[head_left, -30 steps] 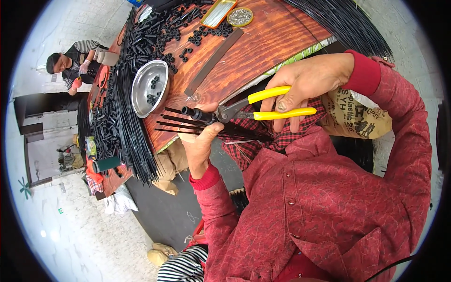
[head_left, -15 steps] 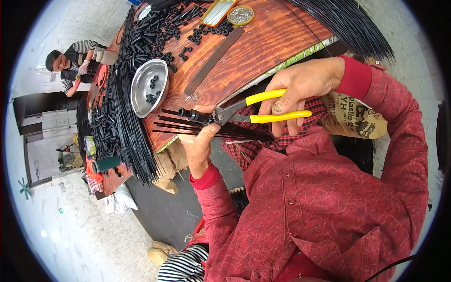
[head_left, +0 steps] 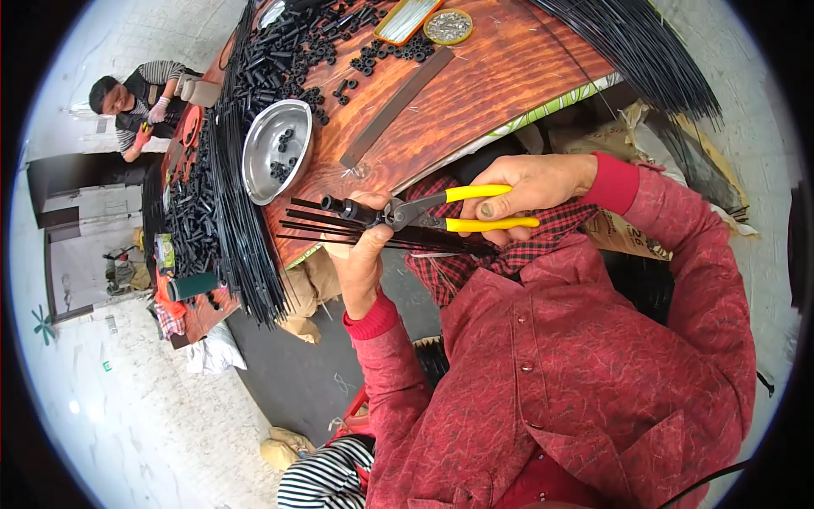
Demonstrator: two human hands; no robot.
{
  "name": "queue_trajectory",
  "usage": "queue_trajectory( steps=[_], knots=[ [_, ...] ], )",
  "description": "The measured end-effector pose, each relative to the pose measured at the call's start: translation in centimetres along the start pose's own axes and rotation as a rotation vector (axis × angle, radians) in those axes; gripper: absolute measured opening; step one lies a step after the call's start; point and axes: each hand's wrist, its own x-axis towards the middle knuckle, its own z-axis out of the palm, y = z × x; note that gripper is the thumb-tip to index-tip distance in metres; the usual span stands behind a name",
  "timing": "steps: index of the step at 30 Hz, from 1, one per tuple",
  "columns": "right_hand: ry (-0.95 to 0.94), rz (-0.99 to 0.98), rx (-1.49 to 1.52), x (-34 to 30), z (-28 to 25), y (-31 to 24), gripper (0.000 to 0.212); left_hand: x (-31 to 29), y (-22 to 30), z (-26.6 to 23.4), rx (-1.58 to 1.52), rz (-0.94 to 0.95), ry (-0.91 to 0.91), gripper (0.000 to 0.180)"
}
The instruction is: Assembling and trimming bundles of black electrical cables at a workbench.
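My left hand is closed around several thin black rods and a ribbed black plastic fitting lying along them. The rods' ends stick out past my fingers toward the table. My right hand grips the yellow handles of a pair of pliers. The pliers' dark metal head rests against the fitting, beside my left thumb. Just what the jaws have between them is hidden.
On the wooden table lie a flat dark bar, a metal bowl with black rings, piled black fittings, a tray and a dish of small metal parts. Long black rods overhang its left edge. Another person works at far left.
My right hand has moved slightly down and left, and the pliers' yellow handles have come a little closer together. My left hand keeps its hold. The whole view has shifted slightly.
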Motion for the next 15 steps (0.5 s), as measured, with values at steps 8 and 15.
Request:
queue_trajectory(
  steps=[8,15],
  knots=[
    [-0.046,-0.051,0.038,3.0,0.1,1.7,0.044,-0.5,-0.1,-0.7,-0.030,0.052,0.102,0.044],
    [-0.063,-0.063,0.009,4.0,0.7,1.9,0.046,-1.1,0.0,-1.6,-0.048,0.056,0.092,0.041]
  ],
)
